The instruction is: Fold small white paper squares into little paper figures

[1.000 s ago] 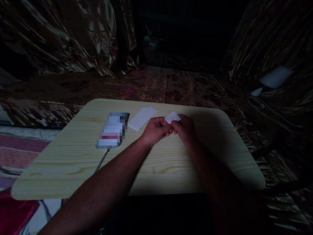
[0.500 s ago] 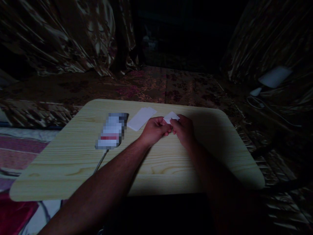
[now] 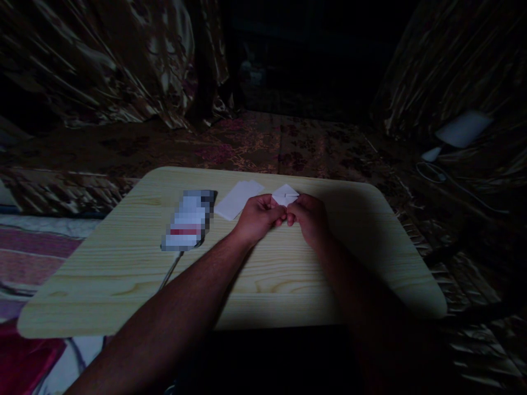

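My left hand (image 3: pixel 258 217) and my right hand (image 3: pixel 309 217) meet over the far middle of a light wooden table (image 3: pixel 123 274). Both pinch a small folded white paper (image 3: pixel 285 195) between thumbs and fingers; its upper part sticks out above my knuckles with a crease across it. The paper's lower part is hidden by my fingers. A small stack of white paper sheets (image 3: pixel 237 199) lies flat just left of my left hand.
A blurred-out flat object (image 3: pixel 187 220) lies left of the stack, with a thin cable (image 3: pixel 171 270) running from it toward the table's near edge. Patterned fabric (image 3: pixel 263 140) surrounds the table. A white device with a cord (image 3: pixel 461 131) sits far right.
The folded paper has turned slightly between my fingers and shows more of its face above the knuckles. Both hands stay almost in the same spot.
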`<state>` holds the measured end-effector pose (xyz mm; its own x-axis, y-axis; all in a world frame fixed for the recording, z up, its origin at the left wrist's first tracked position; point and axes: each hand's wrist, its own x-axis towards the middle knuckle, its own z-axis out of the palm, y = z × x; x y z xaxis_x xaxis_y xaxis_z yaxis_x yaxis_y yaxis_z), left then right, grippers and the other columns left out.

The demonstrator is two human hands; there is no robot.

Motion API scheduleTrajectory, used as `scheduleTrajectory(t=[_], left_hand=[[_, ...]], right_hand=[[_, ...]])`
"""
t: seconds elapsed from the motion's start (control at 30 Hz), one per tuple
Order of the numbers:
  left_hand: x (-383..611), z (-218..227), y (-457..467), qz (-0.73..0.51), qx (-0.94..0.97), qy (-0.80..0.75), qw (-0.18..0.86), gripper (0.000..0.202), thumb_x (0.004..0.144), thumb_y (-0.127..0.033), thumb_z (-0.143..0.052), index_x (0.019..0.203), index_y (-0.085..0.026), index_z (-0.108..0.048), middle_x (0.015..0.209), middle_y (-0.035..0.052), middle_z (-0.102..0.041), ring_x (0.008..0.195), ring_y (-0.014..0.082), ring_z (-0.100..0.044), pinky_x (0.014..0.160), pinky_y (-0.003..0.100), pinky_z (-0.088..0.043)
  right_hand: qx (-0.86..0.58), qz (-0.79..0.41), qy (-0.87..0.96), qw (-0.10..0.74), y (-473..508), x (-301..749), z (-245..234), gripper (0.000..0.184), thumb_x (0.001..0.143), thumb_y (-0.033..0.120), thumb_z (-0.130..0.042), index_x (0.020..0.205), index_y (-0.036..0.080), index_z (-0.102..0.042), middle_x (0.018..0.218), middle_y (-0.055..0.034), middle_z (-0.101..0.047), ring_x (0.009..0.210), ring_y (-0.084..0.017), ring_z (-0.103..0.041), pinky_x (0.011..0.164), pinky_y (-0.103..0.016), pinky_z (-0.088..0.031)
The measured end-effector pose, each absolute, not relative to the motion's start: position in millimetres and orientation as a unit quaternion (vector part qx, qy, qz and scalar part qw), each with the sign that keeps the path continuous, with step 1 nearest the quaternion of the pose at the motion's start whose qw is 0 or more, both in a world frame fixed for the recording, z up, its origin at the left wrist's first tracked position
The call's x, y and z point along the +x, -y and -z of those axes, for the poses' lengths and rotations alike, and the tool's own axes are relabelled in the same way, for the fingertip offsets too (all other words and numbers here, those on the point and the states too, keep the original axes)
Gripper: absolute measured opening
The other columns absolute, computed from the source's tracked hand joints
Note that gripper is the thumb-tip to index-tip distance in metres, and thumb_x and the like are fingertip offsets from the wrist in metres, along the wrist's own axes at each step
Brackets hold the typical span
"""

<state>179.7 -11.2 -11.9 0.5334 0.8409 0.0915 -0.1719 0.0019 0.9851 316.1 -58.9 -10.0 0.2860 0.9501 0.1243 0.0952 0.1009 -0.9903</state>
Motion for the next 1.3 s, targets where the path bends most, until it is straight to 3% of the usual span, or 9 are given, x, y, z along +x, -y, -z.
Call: scheduleTrajectory(t=[0.43,0.77,1.3], left_hand=[[179.1,12.8,9.2,-0.396,0.583,-0.283,0.651,0.018,0.072,-0.024,-0.071,0.066,-0.013,-0.059,0.061,0.0025,-0.064,0.05,0.009,-0.054,0.05,0.023,-0.038],[179.2,12.1,11.5,-0.386,0.595,-0.275,0.649,0.018,0.07,-0.025,-0.074,0.066,-0.013,-0.06,0.061,0.0006,-0.063,0.048,0.0075,-0.051,0.049,0.022,-0.036],[180.0,14.3,10.4,-0.373,0.606,-0.275,0.647,0.016,0.069,-0.024,-0.072,0.065,-0.014,-0.06,0.058,0.0004,-0.061,0.047,0.0078,-0.05,0.047,0.022,-0.034]], right_hand=[[-0.556,-0.353,0.493,0.569,60.0,315.3,8.6,0.017,0.075,0.029,-0.056,0.062,0.018,-0.057,0.05,0.0027,-0.059,0.048,-0.011,-0.056,0.052,-0.023,-0.044],[-0.575,-0.348,0.471,0.572,57.7,317.2,12.7,0.012,0.067,0.024,-0.058,0.058,0.02,-0.052,0.047,0.0042,-0.058,0.043,-0.01,-0.05,0.047,-0.022,-0.04],[-0.577,-0.351,0.462,0.576,59.0,314.7,9.5,0.013,0.066,0.024,-0.056,0.055,0.02,-0.051,0.046,0.0044,-0.055,0.043,-0.011,-0.049,0.044,-0.022,-0.037]])
